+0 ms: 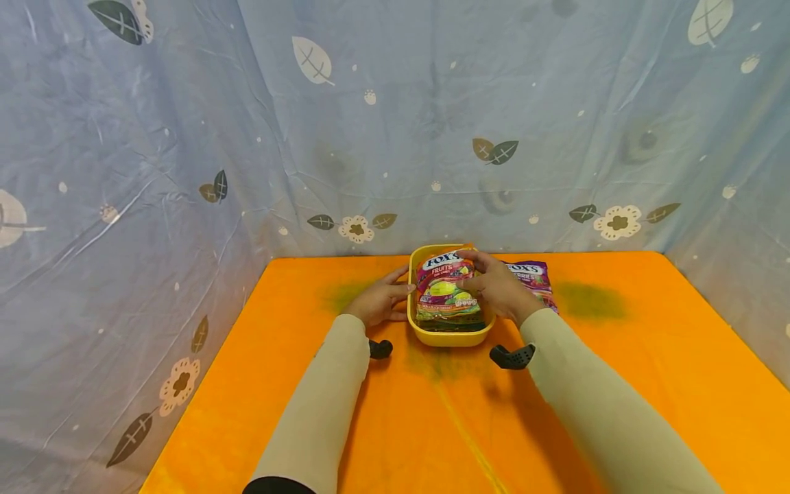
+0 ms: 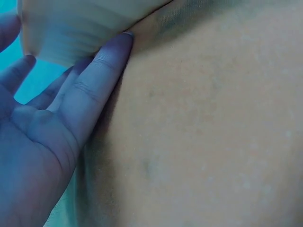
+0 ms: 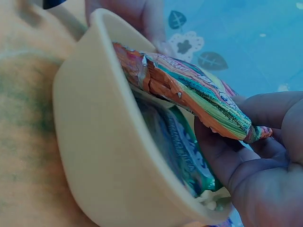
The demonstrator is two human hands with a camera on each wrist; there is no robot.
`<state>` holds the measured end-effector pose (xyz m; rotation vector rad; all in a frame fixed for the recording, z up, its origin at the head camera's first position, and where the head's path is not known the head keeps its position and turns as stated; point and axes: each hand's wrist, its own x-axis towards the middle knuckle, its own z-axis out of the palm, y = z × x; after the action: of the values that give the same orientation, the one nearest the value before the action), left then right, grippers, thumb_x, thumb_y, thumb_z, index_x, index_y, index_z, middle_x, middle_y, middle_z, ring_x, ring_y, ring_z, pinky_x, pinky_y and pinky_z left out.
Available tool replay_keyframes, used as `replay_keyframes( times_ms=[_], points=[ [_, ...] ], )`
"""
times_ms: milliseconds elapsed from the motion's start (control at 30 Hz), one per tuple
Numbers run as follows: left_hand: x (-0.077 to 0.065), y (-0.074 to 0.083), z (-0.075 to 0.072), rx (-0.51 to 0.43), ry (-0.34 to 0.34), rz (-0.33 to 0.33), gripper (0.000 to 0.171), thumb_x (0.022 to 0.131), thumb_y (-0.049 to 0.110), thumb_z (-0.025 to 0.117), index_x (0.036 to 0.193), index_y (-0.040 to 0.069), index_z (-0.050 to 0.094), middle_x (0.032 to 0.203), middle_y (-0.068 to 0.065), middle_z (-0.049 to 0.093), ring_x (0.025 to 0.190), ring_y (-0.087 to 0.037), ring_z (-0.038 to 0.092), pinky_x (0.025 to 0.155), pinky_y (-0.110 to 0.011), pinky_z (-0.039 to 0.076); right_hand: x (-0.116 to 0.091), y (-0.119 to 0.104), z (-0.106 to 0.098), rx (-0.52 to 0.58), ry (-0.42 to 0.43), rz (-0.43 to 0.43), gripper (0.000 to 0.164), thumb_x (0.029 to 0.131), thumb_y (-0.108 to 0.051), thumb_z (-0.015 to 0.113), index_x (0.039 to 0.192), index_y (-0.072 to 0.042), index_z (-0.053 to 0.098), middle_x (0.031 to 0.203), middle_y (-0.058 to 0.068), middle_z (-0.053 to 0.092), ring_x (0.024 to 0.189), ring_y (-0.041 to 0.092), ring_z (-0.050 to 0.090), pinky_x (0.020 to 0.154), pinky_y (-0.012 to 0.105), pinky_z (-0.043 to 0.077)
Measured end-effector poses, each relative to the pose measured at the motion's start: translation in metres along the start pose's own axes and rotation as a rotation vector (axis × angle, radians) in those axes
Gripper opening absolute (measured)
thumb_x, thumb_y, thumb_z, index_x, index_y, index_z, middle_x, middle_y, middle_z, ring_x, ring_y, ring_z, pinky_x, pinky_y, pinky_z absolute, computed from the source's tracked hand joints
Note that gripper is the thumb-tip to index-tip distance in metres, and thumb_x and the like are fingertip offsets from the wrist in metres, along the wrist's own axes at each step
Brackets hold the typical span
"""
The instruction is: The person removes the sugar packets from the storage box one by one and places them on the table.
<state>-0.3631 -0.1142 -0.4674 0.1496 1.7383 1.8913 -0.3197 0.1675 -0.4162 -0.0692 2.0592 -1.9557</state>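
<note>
A yellow plastic tub (image 1: 450, 339) stands on the orange table. My right hand (image 1: 501, 288) pinches an orange Fox's Fruits candy bag (image 1: 441, 285) by its edge. The right wrist view shows that candy bag (image 3: 184, 90) slanting at the tub's mouth, thumb on one face and fingers on the other. Under it, a green candy bag (image 3: 187, 146) lies inside the tub. My left hand (image 1: 380, 300) rests against the tub's left side. In the left wrist view its fairly straight fingers (image 2: 90, 94) touch the outer wall of the tub (image 2: 90, 28).
A purple Fox's candy bag (image 1: 529, 278) lies on the table right of the tub, partly hidden by my right hand. A blue leaf-and-flower patterned curtain (image 1: 395, 137) hangs behind the table and along both sides. Greenish stains mark the orange table (image 1: 259, 384).
</note>
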Motion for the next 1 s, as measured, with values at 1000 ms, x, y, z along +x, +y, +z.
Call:
replay_keyframes(
  times_ms=[1000],
  points=[
    [-0.001,0.0,0.002,0.003,-0.005,-0.004,0.074,0.113,0.019,0.062,0.176,0.032,0.026,0.167,-0.011,0.043,0.148,-0.028,0.049,0.102,-0.054,0.057,-0.022,-0.017,-0.074,0.129,0.083,-0.09,0.075,0.11,0.002,0.062,0.174,-0.017,0.028,0.15,0.006,0.044,0.082,0.014,0.054,0.061,0.018,0.045]
  ],
)
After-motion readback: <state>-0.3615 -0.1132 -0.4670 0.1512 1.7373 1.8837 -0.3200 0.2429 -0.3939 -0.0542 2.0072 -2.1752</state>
